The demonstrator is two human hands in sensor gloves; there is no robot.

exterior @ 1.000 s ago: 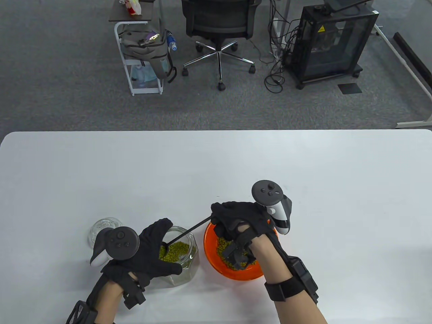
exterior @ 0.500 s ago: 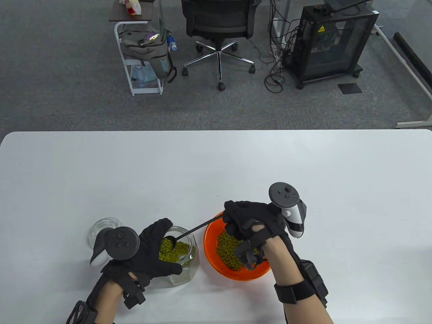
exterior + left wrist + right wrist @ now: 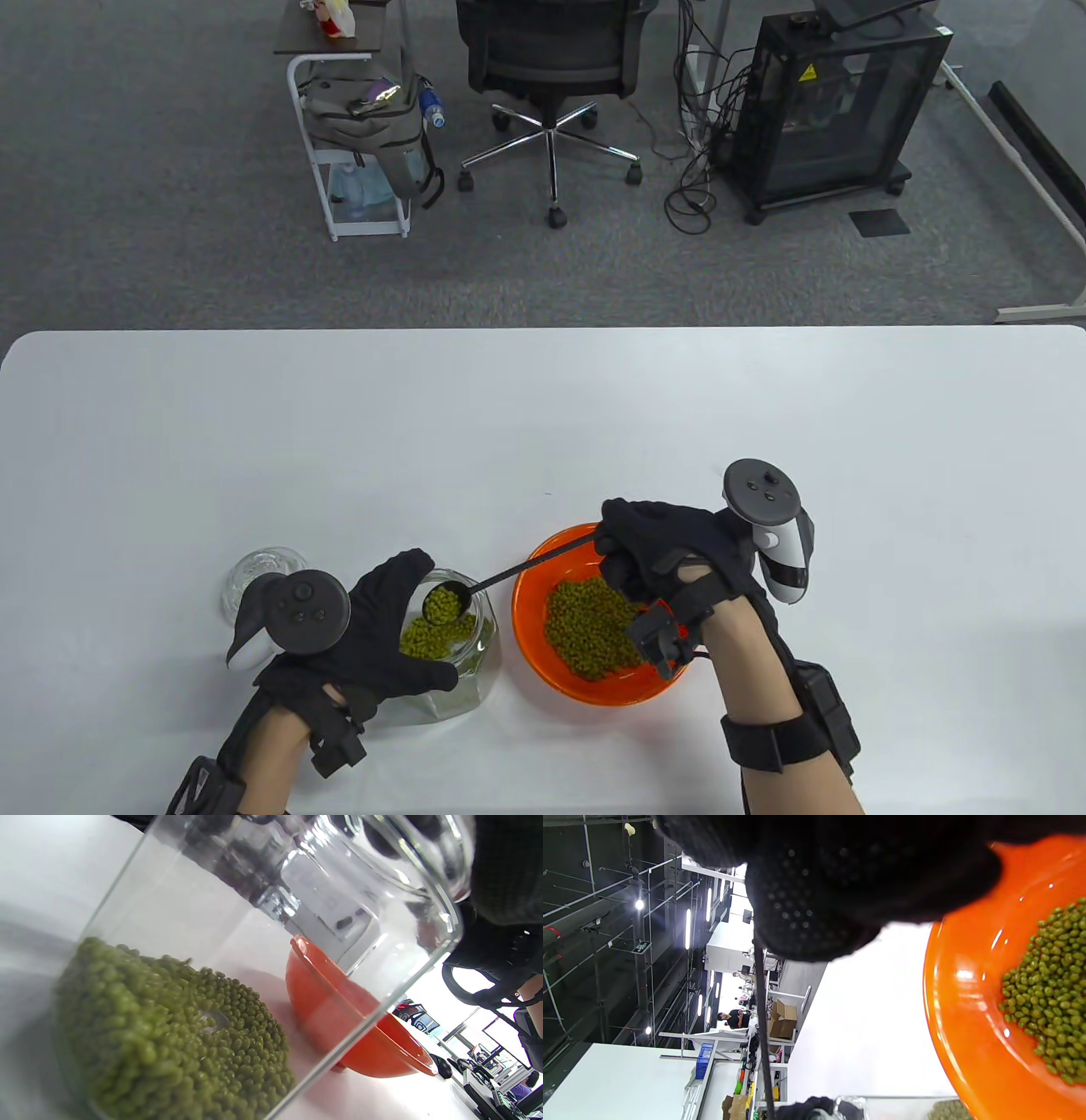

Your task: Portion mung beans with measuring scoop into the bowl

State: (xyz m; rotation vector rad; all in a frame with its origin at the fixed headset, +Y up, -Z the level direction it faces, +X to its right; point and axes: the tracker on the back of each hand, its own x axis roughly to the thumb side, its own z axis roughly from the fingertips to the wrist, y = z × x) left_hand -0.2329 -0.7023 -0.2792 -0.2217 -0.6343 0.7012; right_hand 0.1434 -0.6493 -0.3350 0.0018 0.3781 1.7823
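A clear glass jar (image 3: 462, 662) partly filled with green mung beans (image 3: 433, 638) stands at the table's near left; my left hand (image 3: 386, 628) grips it around the side. My right hand (image 3: 657, 543) holds the far end of a long black measuring scoop (image 3: 501, 576). Its bowl (image 3: 445, 603), heaped with beans, hangs just above the jar's mouth. An orange bowl (image 3: 530, 628) holding a pile of beans sits right of the jar, partly under my right hand. The left wrist view shows the jar (image 3: 254, 942), its beans (image 3: 169, 1035) and the bowl (image 3: 339, 1014). The right wrist view shows the scoop's handle (image 3: 761, 1018) and the bowl (image 3: 967, 1018).
A clear glass lid (image 3: 259, 570) lies on the white table (image 3: 543, 407) just left of the jar, behind my left hand. Beyond the table's far edge stand an office chair (image 3: 551, 76), a small cart (image 3: 356, 127) and a black cabinet (image 3: 836, 102).
My right hand has moved right and drawn the scoop up out of the jar's beans; the scoop's bowl now sits full above the jar's mouth. My left hand stays on the jar.
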